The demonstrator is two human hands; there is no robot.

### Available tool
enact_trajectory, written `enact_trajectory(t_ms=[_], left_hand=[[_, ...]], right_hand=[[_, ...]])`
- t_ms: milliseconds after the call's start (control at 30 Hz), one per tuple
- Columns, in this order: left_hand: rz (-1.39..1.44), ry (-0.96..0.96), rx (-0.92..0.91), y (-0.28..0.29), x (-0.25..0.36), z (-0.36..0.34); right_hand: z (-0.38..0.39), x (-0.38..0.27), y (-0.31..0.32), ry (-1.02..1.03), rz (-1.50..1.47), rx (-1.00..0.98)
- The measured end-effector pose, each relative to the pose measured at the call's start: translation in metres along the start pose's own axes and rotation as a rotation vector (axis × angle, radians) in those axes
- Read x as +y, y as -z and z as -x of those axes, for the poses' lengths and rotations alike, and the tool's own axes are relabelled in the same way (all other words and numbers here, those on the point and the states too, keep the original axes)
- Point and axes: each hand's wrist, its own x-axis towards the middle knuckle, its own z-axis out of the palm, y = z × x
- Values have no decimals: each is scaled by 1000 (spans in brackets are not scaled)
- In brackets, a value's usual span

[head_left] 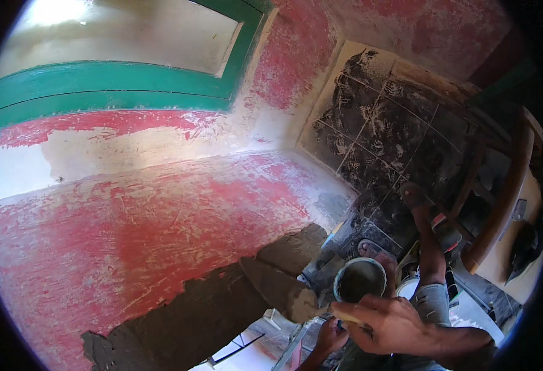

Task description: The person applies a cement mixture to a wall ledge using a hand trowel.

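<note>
Wall (129, 229) fills most of the view: red paint, scraped and patchy, pale bare plaster in a band above it. Green-painted window frame (110, 86) sits at the top left.

Wet grey-brown mortar patch (222, 303) covers the wall's lower part, ragged upper edge, running right to the corner. Looks fresh; it sits low on the wall, right where the hands are.

Floor (382, 130) at right is dark tile, smeared with pale mortar dust. A foot in a sandal (415, 196) stands on it, leg coming down from a cut-off grey trouser leg (433, 302).

Round container (360, 279), dark inside with a pale rim, sits just above the right hand and beside the knee. My read: kept there so the mix stays within arm's reach of the wall.

Right hand (390, 323): grip closed around a pale, slim handle (348, 319) that pokes out to the left of the knuckles. What's on the far end of it I can't tell. Knuckles up, wrist turned in toward the wall.

Left hand (332, 337): lower, near the frame's bottom edge, fingers curled, just below the tool's end. Can't tell if it's holding anything or just steadying; partly hidden.

Pale sheet or board (246, 349) lies under the mortar patch at the bottom edge.
</note>
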Motion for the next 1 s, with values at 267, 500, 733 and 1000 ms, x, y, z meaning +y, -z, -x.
enact_trajectory(t_ms=[267, 500, 733, 1000], left_hand=[[148, -293, 89, -5, -12, -4], [151, -124, 78, 1, 5, -5], [188, -415, 130, -12, -18, -13], [114, -241, 48, -10, -7, -9]], right_hand=[[-5, -15, 12, 88, 115, -72], [-19, 23, 30, -4, 303, -5], [-8, 2, 21, 53, 135, -10], [-7, 35, -9, -44, 260, 15]])
